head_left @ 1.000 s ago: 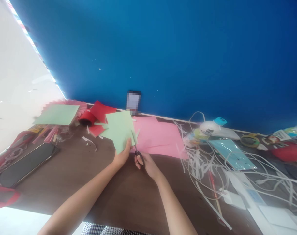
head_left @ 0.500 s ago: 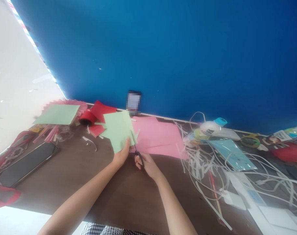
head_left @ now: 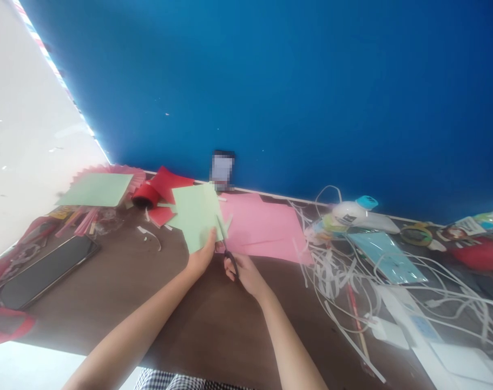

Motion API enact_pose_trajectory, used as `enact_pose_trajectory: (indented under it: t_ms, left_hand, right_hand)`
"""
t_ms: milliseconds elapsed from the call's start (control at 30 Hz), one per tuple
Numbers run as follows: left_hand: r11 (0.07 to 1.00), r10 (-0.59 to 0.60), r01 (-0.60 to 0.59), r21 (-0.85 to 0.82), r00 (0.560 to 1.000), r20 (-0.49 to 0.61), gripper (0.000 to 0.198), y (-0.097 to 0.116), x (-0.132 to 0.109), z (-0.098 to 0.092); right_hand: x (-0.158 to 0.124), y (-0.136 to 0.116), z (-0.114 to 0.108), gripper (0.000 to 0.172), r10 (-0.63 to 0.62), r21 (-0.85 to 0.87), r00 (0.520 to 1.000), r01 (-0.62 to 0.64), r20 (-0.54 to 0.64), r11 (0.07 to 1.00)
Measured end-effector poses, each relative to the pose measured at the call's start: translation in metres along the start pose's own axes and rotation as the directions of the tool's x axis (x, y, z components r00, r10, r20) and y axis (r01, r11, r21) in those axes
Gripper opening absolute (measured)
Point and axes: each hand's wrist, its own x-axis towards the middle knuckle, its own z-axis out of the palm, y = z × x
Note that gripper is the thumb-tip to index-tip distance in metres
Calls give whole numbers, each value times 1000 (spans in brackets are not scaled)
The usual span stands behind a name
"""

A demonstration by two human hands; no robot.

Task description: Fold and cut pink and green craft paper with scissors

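Note:
My left hand (head_left: 203, 255) grips the lower right edge of a light green paper sheet (head_left: 194, 216), its thumb on top. In my right hand (head_left: 243, 272) is a pair of scissors (head_left: 231, 262) with dark handles. Their blades point up and away along the green sheet's right edge; whether they are apart is too blurred to tell. Pink paper (head_left: 266, 227) lies on the table just behind and to the right of the scissors. Small green offcuts show beside the blades.
A dark phone (head_left: 47, 271) lies at left, near another green sheet (head_left: 96, 189) and a red tape roll (head_left: 145, 195). To the right are white paper strips (head_left: 331, 273), tangled cables, a glue bottle (head_left: 349, 212) and a blue packet (head_left: 386, 255). A blue wall (head_left: 290, 92) rises behind.
Almost nothing differs. Both hands, the green sheet and the scissors stay in nearly the same place.

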Motion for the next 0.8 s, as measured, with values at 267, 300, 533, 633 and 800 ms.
enact_pose_trajectory:
  t_ms: [267,300,533,633,800]
  left_hand:
    - [1000,-15,15,-7,1000,1,45,-3,0,1]
    - [1000,-15,15,-6,1000,1,45,-3,0,1]
    - [1000,8,-8,-20,1000,-14,44,-3,0,1]
    - [1000,1,-1,-9,1000,-10,44,-5,1,1]
    - [1000,4,-4,-10,1000,-16,45,-6,1,2]
  right_hand:
    - [0,2,0,27,8,-14,1000,-8,-6,1000]
    - [0,2,0,27,6,-11,1000,-6,-7,1000]
    - [-1,-1,1,26,17,-17,1000,-17,-9,1000]
    - [-1,0,1,27,24,-20,999,-25,-21,999]
    - [-1,1,1,27,40,-45,998,-42,-50,998]
